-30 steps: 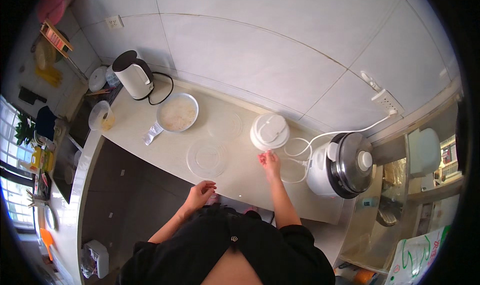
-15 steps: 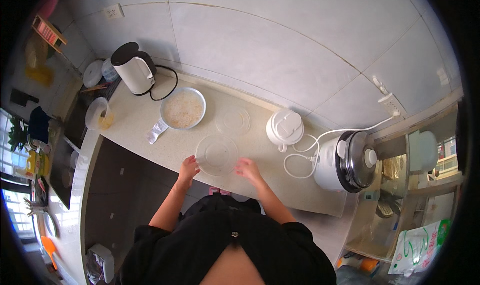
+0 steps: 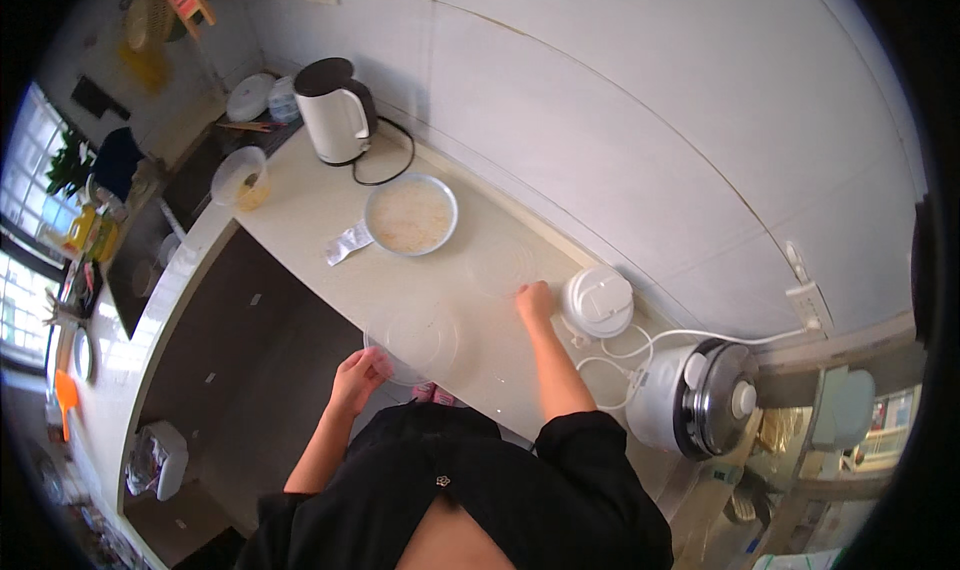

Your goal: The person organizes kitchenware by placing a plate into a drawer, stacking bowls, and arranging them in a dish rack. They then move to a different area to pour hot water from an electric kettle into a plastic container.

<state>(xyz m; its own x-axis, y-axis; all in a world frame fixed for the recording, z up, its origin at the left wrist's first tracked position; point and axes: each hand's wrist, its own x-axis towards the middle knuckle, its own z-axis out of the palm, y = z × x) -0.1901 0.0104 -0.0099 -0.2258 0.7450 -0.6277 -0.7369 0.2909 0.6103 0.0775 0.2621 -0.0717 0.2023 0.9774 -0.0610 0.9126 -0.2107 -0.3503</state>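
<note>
My left hand point(image 3: 358, 378) is closed on the near-left rim of a clear round plastic bowl point(image 3: 418, 338), by the counter's front edge. Beyond the bowl, a clear round lid point(image 3: 500, 266) lies flat and is hard to make out against the counter. At its right edge is my right hand point(image 3: 536, 301), fingers curled and pinching the rim. A round pale-rimmed bowl point(image 3: 410, 216) holding what looks like grains in cloudy liquid stands farther back to the left. A crumpled silvery packet point(image 3: 348, 243) lies beside it.
A white kettle point(image 3: 334, 120) stands back left, near a clear tub point(image 3: 241, 178) with yellowish contents. Right of my right hand are a white lidded appliance point(image 3: 598, 302), a loose white cord point(image 3: 690, 336) and a large electric cooker point(image 3: 690, 400). The tiled wall bounds the counter behind.
My right hand has left the clear bowl and moved forward and right to the lid. My left hand stays at the bowl's left rim. The whole view has turned.
</note>
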